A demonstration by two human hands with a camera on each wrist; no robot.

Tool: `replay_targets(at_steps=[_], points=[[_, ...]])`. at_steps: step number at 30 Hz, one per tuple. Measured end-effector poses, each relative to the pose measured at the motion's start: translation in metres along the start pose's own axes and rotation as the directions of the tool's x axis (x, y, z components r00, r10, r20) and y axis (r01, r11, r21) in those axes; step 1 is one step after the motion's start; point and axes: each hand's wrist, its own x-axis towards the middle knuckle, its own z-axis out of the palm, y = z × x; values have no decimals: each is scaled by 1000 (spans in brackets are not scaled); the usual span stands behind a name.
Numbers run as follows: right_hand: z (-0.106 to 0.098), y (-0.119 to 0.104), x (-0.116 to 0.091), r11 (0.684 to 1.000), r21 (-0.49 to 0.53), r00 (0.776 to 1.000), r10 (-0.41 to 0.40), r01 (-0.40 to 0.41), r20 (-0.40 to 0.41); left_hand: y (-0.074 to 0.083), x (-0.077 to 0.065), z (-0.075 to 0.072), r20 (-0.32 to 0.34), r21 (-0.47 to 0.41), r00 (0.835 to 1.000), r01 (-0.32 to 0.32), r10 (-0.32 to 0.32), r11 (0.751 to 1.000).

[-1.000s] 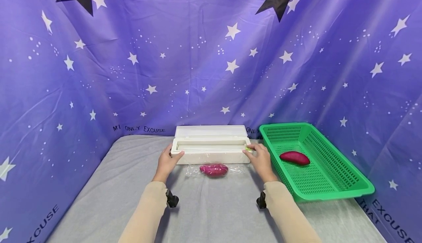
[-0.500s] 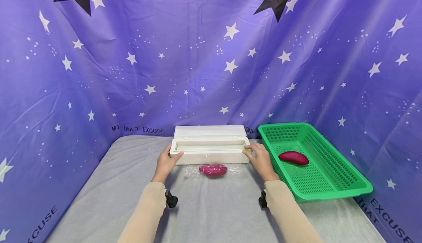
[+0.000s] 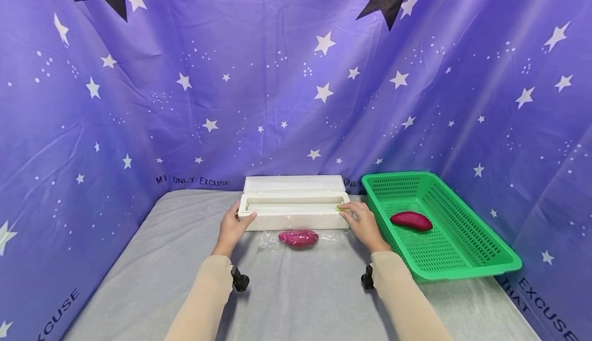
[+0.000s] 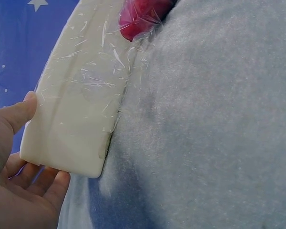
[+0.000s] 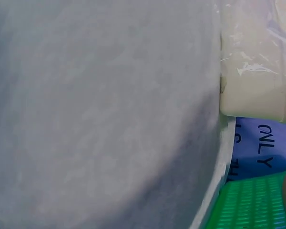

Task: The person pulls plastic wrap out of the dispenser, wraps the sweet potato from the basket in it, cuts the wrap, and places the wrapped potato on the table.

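Observation:
A long white cling film dispenser stands at the back of the table with its lid raised. My left hand grips its left end, thumb on the top edge and fingers curled under the end in the left wrist view. At the right end my right hand pinches a small yellow-green slide cutter, largely hidden by the fingers. Clear film hangs down the dispenser's front and lies over a purple-red sweet potato on the cloth just before it.
To the right stands a green perforated basket holding another purple-red sweet potato. Grey cloth covers the table. A purple star-patterned curtain encloses the back and sides.
The right hand and the slide cutter have shifted slightly left along the dispenser's top edge. The left hand, dispenser and sweet potatoes stay in place.

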Motion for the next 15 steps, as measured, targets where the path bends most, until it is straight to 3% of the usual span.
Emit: replay_targets(at_steps=[15], points=[[-5, -8, 7, 996, 51, 983, 64, -74, 172, 1, -1, 0, 9, 29, 1000, 13, -13, 1000]])
